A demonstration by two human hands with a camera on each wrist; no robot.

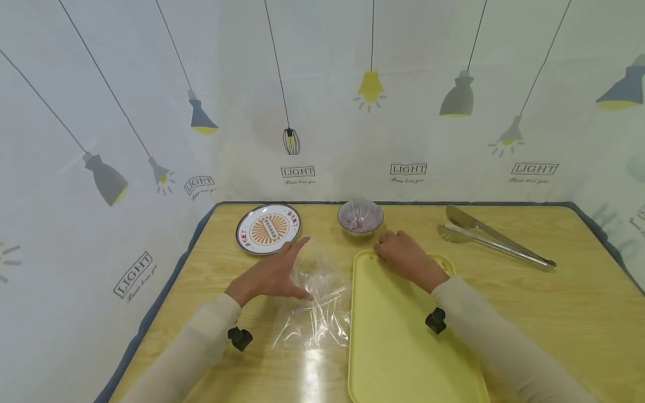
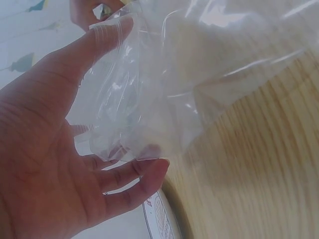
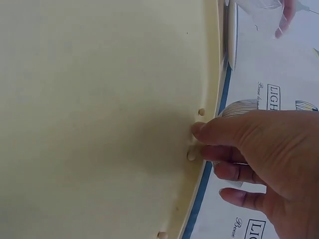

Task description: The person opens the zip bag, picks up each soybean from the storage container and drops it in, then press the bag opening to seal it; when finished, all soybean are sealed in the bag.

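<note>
Wooden table (image 1: 504, 313), lamp-print backdrop. Left hand (image 1: 274, 274) left of yellow tray (image 1: 403, 347), fingers loosely spread, thumb and fingertips on clear plastic bag (image 1: 314, 302). Right hand (image 1: 405, 257) curled on tray's far rim, pinching small pale bits.

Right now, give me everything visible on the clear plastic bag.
The clear plastic bag is thin, glossy, see-through film, crumpled and creased, with glare on its folds. It looks empty, though that is hard to tell. It lies partly on the wooden table, just left of the yellow tray, below the patterned plate. The left hand holds its upper end slightly raised, thumb and fingers on the film. The right hand is apart from it, at the tray's far edge.
</note>
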